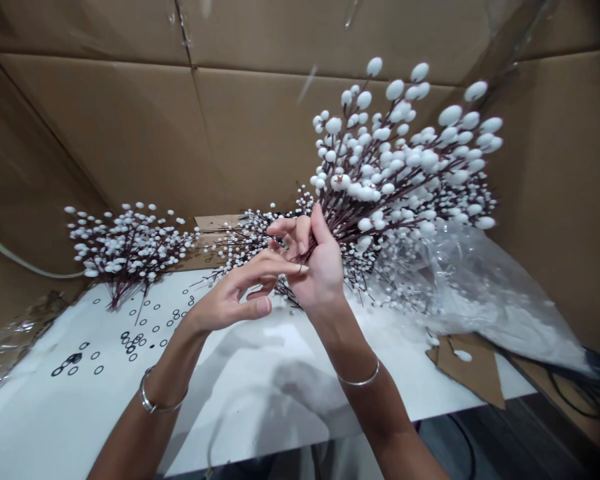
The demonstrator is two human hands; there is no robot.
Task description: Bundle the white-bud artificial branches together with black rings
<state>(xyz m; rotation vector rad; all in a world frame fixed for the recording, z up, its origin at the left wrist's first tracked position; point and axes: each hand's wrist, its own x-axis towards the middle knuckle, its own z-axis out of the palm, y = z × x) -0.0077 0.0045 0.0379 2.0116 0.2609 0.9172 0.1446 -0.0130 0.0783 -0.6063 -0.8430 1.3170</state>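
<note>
My right hand (pixel 316 267) is closed around the brown stems of a bunch of artificial white berry branches (pixel 395 153), which fans out up and to the right. My left hand (pixel 240 287) reaches across to it with its index finger stretched out and the thumb apart. That fingertip touches the right palm near the stem ends, beside a thin dark loop or stem end too small to tell. Small black rings (pixel 130 343) lie scattered on the white table (pixel 220 413), left of my hands.
Another white berry bunch (pixel 130 247) lies at the back left. More berry branches (pixel 250 233) lie behind my hands. A clear plastic bag (pixel 495 287) covers the right side, with a cardboard piece (pixel 473 367) before it. Cardboard walls (pixel 260 133) enclose the table.
</note>
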